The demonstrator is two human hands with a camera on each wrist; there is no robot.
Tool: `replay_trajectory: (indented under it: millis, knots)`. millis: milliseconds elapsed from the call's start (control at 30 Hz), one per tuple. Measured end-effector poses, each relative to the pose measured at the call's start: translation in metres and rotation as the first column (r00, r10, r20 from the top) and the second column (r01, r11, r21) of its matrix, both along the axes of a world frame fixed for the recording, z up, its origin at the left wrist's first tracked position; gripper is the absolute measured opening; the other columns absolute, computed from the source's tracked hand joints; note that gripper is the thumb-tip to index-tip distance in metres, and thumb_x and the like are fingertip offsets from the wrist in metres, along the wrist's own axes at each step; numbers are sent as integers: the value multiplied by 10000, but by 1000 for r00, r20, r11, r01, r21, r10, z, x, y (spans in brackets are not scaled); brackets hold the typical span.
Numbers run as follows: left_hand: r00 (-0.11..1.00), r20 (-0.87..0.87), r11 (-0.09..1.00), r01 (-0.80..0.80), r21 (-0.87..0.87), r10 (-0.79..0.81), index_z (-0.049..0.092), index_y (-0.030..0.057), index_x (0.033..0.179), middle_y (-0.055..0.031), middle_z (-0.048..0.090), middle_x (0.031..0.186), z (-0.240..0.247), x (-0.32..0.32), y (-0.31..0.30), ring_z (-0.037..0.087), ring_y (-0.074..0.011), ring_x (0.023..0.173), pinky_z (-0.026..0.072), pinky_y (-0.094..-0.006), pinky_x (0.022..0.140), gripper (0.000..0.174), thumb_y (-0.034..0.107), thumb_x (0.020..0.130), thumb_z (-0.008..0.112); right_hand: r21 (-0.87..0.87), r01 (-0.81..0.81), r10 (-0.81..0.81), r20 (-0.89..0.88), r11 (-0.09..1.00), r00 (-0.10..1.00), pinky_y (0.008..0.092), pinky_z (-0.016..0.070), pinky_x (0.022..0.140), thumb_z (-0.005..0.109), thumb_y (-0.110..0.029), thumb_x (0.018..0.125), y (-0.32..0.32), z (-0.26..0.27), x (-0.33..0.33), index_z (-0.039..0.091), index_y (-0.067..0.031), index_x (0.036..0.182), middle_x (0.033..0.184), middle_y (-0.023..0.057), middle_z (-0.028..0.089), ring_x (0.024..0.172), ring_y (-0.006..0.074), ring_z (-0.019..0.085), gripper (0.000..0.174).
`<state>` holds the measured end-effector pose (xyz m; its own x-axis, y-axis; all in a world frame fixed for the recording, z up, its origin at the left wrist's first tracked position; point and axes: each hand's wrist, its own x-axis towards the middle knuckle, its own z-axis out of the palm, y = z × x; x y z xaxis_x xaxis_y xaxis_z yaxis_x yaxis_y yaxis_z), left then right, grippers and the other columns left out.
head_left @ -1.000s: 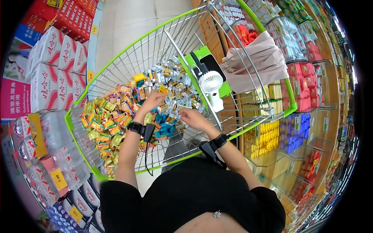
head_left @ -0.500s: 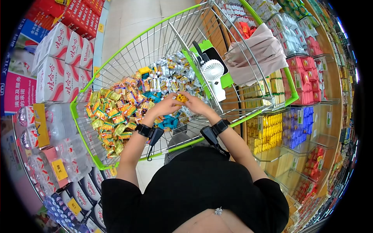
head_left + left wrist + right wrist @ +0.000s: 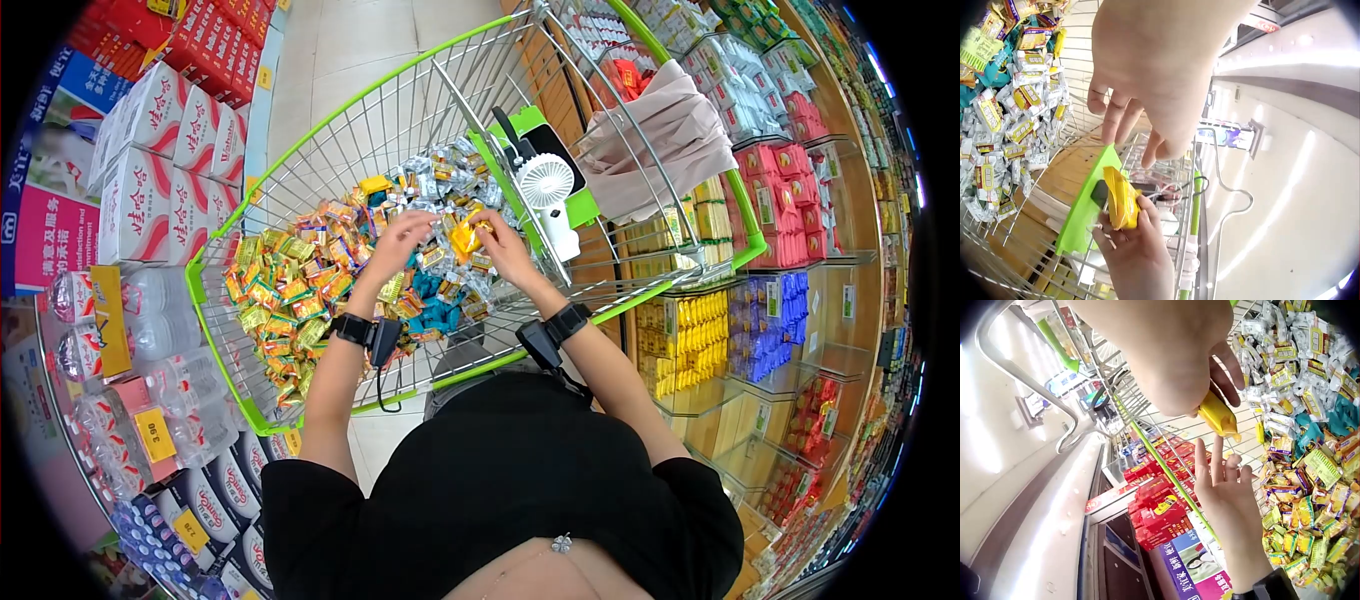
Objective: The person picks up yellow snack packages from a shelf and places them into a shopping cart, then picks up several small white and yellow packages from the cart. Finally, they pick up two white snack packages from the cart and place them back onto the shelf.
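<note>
A yellow wrapped packet [image 3: 465,238], likely a small sweet or snack, is pinched between the thumb and fingers of my right hand [image 3: 506,256]. The left wrist view shows the yellow packet [image 3: 1121,201] upright in that hand. My left hand [image 3: 396,246] is just to the left, holding nothing, its fingers loosely extended toward the packet. Both hands hover over a heap of wrapped sweets [image 3: 290,275] in a shopping cart [image 3: 320,135]. Silver-wrapped pieces [image 3: 440,180] lie toward the cart's handle, teal ones [image 3: 430,312] nearest the body, orange and gold ones at the left.
A white handheld fan [image 3: 548,190] and a phone stand on the cart's green panel [image 3: 492,160]. Pale cloth [image 3: 655,140] hangs over the handle side. Shelves of packaged snacks [image 3: 690,340] line the right; boxes [image 3: 150,200] and bottled water [image 3: 165,310] line the left.
The yellow packet was in my left hand a second ago. Both hands met around it, and now my right hand has it while my left hand has drawn away to the left.
</note>
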<state>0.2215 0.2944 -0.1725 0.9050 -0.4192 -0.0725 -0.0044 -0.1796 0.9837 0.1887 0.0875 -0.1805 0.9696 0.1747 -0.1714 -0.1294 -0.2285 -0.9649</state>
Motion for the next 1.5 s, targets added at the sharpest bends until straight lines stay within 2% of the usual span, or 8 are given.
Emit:
replay_trajectory:
  millis: [133, 233, 433, 567, 667, 800, 1133, 1500]
  knots:
    - [986, -60, 984, -147, 102, 154, 590, 52, 1000, -54, 536, 916, -22, 18, 22, 513, -115, 718, 417, -236, 658, 227, 159, 839, 471, 90, 65, -76, 123, 994, 989, 214, 445, 615, 436, -58, 849, 1, 9, 1, 375, -126, 1184, 950, 54, 504, 718, 80, 501, 348]
    - [978, -95, 980, -178, 89, 186, 591, 47, 985, -51, 556, 899, -33, 29, 29, 506, -109, 723, 410, -238, 652, 222, 148, 832, 468, 196, 99, -110, 46, 976, 993, 209, 446, 612, 449, -52, 847, 0, 8, 2, 298, -134, 1260, 1009, 77, 473, 716, 77, 500, 448]
    - [975, 146, 932, -202, 301, 165, 582, 52, 965, -108, 582, 916, -84, 63, 50, 555, -198, 854, 425, -290, 740, 222, 183, 811, 491, 209, 129, -139, 31, 969, 990, 209, 454, 623, 455, -75, 854, -3, 9, 3, 269, -100, 1268, 1032, 84, 463, 712, 81, 508, 454]
    - [974, 40, 920, -223, 323, 223, 562, 63, 1006, -117, 578, 936, -88, 80, 53, 561, -209, 843, 433, -300, 726, 260, 206, 797, 505, 213, 145, -152, 18, 966, 988, 211, 453, 625, 458, -81, 855, -3, 4, 4, 274, -89, 1262, 997, 83, 485, 713, 83, 514, 446]
    - [943, 285, 804, -303, 513, 173, 561, 68, 979, -158, 556, 885, -91, 92, 57, 548, -281, 814, 431, -362, 709, 279, 204, 736, 554, 228, 168, -181, 38, 959, 983, 202, 442, 614, 459, -81, 855, -3, 3, 5, 279, -86, 1258, 963, 79, 504, 711, 79, 512, 441]
    - [929, 354, 722, -320, 613, 111, 568, 76, 959, -167, 530, 916, -116, 109, 70, 480, -336, 914, 392, -399, 791, 270, 184, 712, 557, 223, 181, -186, 2, 958, 982, 196, 425, 605, 461, -80, 854, -4, 12, 5, 287, -84, 1254, 928, 68, 508, 703, 69, 494, 436]
    - [983, 182, 541, -167, 824, 27, 498, 45, 1082, -145, 462, 1107, -152, 124, 81, 419, -323, 1039, 375, -395, 863, 411, 180, 697, 553, 211, 196, -198, -13, 958, 980, 189, 404, 637, 454, -81, 857, -2, 13, 4, 278, -88, 1264, 948, 57, 495, 732, 58, 462, 444]
    - [994, 77, 451, -34, 892, -77, 462, 15, 1067, -154, 496, 1042, -184, 144, 96, 457, -317, 1010, 403, -397, 831, 407, 145, 693, 554, 282, 204, -192, -69, 938, 979, 225, 408, 725, 438, -90, 869, -5, 13, 3, 259, -68, 1265, 1088, 81, 464, 875, 94, 473, 435]
